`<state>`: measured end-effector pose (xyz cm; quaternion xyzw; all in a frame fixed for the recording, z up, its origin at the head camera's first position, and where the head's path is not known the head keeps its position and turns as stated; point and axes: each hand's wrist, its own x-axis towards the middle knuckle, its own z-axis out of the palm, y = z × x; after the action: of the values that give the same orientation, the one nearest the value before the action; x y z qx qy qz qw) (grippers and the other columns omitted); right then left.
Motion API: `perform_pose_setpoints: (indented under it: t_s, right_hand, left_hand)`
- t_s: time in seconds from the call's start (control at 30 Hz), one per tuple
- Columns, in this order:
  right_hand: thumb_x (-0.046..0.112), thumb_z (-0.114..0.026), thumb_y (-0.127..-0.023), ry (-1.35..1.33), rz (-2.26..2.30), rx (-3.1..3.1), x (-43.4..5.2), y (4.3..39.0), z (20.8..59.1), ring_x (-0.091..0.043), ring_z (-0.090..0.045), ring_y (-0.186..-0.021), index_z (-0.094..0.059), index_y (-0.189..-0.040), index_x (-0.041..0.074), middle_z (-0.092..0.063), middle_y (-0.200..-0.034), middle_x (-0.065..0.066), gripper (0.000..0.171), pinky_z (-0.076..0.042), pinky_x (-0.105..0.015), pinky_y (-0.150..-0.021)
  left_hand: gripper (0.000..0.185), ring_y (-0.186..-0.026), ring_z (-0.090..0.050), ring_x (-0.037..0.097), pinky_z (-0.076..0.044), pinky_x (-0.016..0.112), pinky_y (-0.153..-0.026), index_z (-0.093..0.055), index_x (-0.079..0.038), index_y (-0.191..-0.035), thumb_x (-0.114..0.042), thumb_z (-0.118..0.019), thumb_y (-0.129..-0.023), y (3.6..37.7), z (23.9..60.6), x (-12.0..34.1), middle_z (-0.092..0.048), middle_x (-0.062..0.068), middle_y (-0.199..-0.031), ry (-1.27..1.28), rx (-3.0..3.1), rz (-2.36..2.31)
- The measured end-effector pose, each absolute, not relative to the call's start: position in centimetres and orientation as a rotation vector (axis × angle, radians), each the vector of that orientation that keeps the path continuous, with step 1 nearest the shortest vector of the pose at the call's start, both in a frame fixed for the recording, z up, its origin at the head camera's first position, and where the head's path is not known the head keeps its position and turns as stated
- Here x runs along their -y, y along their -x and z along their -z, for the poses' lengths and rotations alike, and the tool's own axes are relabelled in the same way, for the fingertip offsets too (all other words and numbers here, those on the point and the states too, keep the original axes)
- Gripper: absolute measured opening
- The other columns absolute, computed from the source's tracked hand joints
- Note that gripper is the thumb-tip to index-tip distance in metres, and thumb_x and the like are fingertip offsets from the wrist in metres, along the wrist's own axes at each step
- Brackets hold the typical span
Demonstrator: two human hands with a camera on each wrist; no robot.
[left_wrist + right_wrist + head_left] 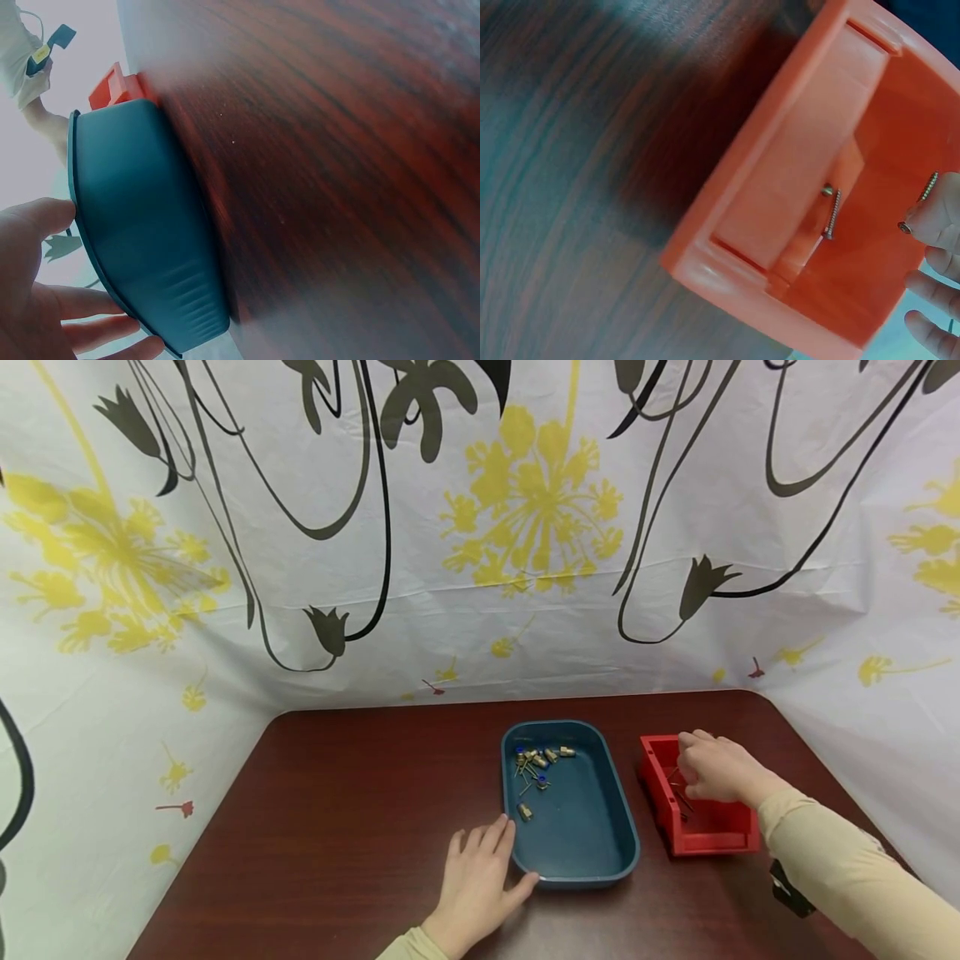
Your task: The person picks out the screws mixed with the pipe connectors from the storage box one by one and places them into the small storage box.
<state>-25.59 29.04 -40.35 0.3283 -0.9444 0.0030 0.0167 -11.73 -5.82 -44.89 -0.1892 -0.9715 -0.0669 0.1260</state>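
Note:
My left hand (pixel 476 877) rests against the near left corner of a dark teal tray (pixel 592 852), fingers spread and fairly straight along its rim. In the left wrist view, thumb and fingertips touch the rim of the tray (pixel 142 202). Small brass fittings (pixel 550 755), thin screws and blue-topped pieces lie at the tray's far left. My right hand (pixel 723 768) reaches into a red bin (pixel 712 842) with fingers curled. Its thumb overlaps a screw (pixel 929 185), which appears pinched, the fingertip contact being hidden. Another screw (pixel 833 215) and a small brass piece (pixel 826 190) lie on the bin floor.
The tray and bin stand side by side on a dark reddish-brown table (pixel 360 810). A white cloth (pixel 420 635) with yellow and grey plant prints hangs behind and beside it. A dark device (pixel 790 889) sits under my right forearm.

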Motion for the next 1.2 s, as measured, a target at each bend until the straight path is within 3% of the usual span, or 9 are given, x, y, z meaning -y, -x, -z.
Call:
perform_pose_setpoints:
  t_s: [0.37,0.67,0.77,0.9,1.2]
  right_hand:
    - [0.015,-0.075,-0.062,-1.036,-0.004,2.959,-28.5,25.5,41.7,-0.015,-0.036,-0.067,-0.044,-0.049,0.022,-0.033,-0.067,0.006,0.034,-0.029,-0.03,-0.051]
    - [0.013,-0.076,-0.061,-1.001,0.024,3.033,-28.2,25.8,42.9,-0.019,-0.04,-0.07,-0.055,-0.057,0.019,-0.04,-0.073,0.001,0.022,-0.036,-0.033,-0.053]
    - [0.013,-0.076,-0.061,-0.978,0.023,3.054,-28.2,25.8,43.2,-0.026,-0.046,-0.078,-0.055,-0.058,0.018,-0.051,-0.084,-0.007,0.021,-0.042,-0.042,-0.062]
    - [0.011,-0.077,-0.06,-0.936,-0.001,3.098,-28.2,25.7,43.6,-0.041,-0.046,-0.097,-0.058,-0.062,0.015,-0.053,-0.106,-0.024,0.019,-0.037,-0.057,-0.075]
    - [0.013,-0.078,-0.06,-0.856,-0.063,3.202,-28.1,25.3,44.2,-0.049,-0.039,-0.107,-0.063,-0.075,0.01,-0.047,-0.115,-0.031,0.022,-0.031,-0.059,-0.082]
  left_hand:
    - [0.065,-0.1,-0.048,0.021,-0.032,0.051,-0.083,-0.053,-0.009,-0.123,-0.056,-0.052,-0.078,11.7,45.0,5.9,-0.049,0.004,-0.124,0.549,2.819,0.196]
    - [0.064,-0.099,-0.049,0.021,-0.033,0.051,-0.082,-0.055,-0.009,-0.121,-0.055,-0.055,-0.077,11.8,45.2,5.9,-0.05,0.004,-0.122,0.553,2.793,0.216]
    - [0.065,-0.099,-0.049,0.021,-0.033,0.051,-0.082,-0.055,-0.009,-0.121,-0.056,-0.054,-0.077,11.8,45.2,5.9,-0.05,0.004,-0.123,0.553,2.798,0.209]
    - [0.065,-0.1,-0.049,0.021,-0.033,0.051,-0.082,-0.054,-0.009,-0.122,-0.056,-0.053,-0.077,11.8,45.1,6.0,-0.05,0.004,-0.123,0.558,2.802,0.209]
    - [0.065,-0.1,-0.048,0.021,-0.033,0.051,-0.082,-0.054,-0.009,-0.122,-0.057,-0.053,-0.078,11.8,45.1,6.0,-0.049,0.004,-0.124,0.554,2.812,0.203]
